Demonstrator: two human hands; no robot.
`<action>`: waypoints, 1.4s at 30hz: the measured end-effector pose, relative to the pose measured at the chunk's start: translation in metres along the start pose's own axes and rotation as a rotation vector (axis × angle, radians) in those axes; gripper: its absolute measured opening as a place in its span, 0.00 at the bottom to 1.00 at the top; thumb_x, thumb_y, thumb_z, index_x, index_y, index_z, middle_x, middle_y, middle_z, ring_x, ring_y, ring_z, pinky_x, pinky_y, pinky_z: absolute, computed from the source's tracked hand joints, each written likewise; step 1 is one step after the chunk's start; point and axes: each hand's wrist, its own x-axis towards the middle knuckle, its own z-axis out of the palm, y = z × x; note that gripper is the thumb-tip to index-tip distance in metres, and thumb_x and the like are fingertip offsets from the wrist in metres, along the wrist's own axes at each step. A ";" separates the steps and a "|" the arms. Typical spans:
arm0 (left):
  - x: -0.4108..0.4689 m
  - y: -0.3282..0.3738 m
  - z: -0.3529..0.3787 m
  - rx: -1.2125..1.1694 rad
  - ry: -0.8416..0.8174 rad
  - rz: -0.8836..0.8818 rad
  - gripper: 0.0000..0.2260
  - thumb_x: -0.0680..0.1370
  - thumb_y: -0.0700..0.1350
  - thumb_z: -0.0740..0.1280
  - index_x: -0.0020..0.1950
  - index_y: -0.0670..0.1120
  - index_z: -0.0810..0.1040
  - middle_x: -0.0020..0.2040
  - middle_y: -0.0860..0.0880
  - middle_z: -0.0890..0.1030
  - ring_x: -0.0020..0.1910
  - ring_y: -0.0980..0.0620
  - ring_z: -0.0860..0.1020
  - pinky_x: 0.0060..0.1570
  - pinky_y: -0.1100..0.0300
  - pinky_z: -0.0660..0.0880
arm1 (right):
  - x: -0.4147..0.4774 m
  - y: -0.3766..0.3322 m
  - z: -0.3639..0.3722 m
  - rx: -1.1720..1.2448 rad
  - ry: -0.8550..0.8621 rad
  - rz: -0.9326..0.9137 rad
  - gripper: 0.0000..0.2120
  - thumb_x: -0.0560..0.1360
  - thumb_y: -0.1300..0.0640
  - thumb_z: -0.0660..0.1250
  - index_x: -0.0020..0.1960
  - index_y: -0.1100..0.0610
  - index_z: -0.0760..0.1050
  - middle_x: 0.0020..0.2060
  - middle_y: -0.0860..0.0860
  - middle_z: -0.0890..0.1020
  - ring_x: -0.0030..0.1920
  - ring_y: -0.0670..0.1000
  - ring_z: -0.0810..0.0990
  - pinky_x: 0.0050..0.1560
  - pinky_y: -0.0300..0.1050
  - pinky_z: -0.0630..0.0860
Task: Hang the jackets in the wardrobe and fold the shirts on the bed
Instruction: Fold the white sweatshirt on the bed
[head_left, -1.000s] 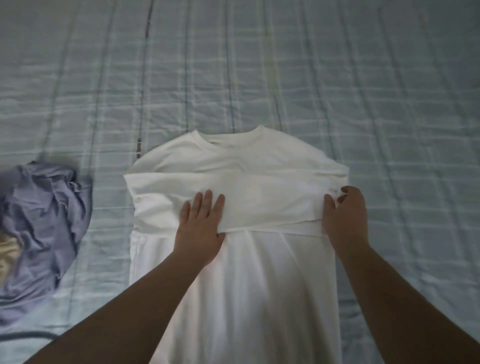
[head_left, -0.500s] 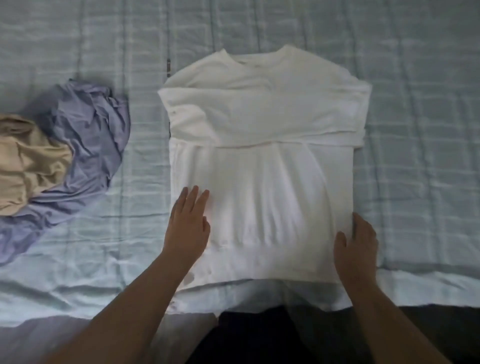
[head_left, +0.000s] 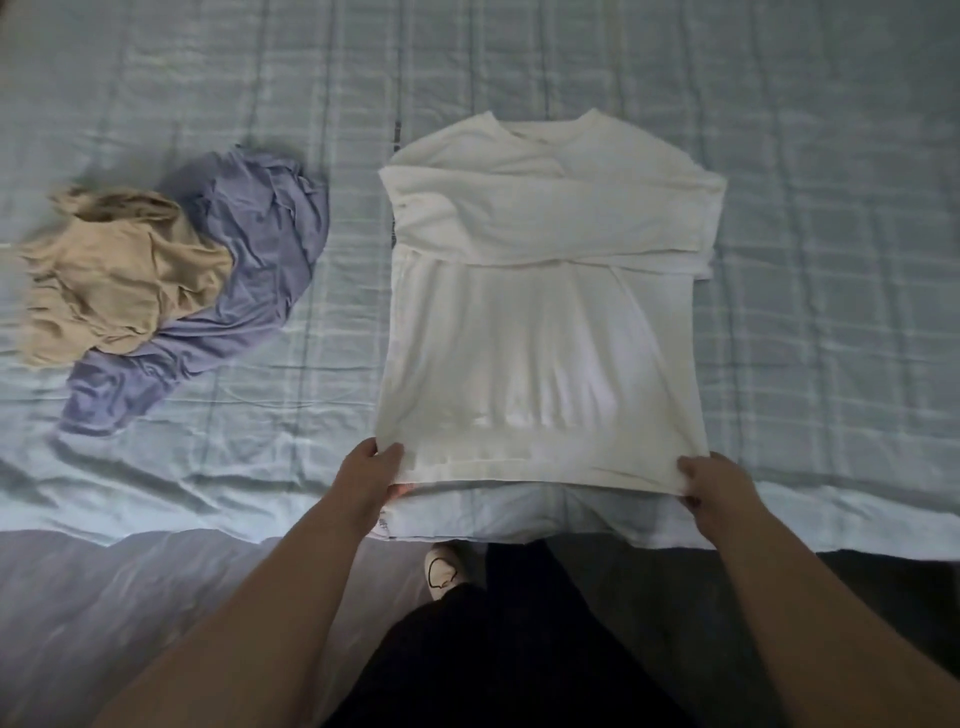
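The left hand (head_left: 366, 480) pinches the lower left corner of the white shirt (head_left: 545, 338), thumb on top and fingers curled under the hem; the right hand (head_left: 719, 488) pinches the lower right corner the same way. The shirt lies flat on the bed (head_left: 831, 260) beyond both hands, sleeves folded across the chest. By the left wrist a printed mark (head_left: 383, 522) is too small to read.

the light is dim, soft and bluish, with a pale sheen on wrinkles of the light blue checked bedsheet (head_left: 831, 260). the white long-sleeved shirt (head_left: 545, 322) is the brightest patch, its folds faint and washed out. the wide lens bows the sheet's lines toward the edges, and the bottom sinks into dark shadow.
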 end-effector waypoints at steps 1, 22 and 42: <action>-0.003 0.001 -0.003 -0.133 -0.060 -0.020 0.11 0.82 0.39 0.63 0.63 0.36 0.73 0.59 0.40 0.79 0.52 0.45 0.80 0.39 0.57 0.81 | -0.004 -0.003 -0.004 0.104 -0.046 0.007 0.14 0.79 0.65 0.62 0.65 0.63 0.71 0.56 0.58 0.76 0.50 0.59 0.75 0.54 0.55 0.78; -0.021 0.010 -0.029 -0.469 -0.297 -0.117 0.14 0.81 0.33 0.61 0.66 0.33 0.72 0.63 0.36 0.79 0.60 0.40 0.80 0.52 0.50 0.82 | -0.028 -0.012 -0.014 0.220 -0.128 -0.084 0.07 0.80 0.68 0.59 0.56 0.64 0.73 0.61 0.63 0.75 0.50 0.55 0.78 0.49 0.51 0.78; 0.092 0.361 0.073 -0.751 -0.151 0.061 0.09 0.82 0.33 0.58 0.60 0.33 0.73 0.55 0.35 0.80 0.52 0.41 0.81 0.46 0.47 0.83 | 0.091 -0.339 0.051 0.597 -0.215 -0.179 0.06 0.79 0.65 0.62 0.50 0.58 0.78 0.54 0.60 0.80 0.47 0.56 0.83 0.36 0.43 0.81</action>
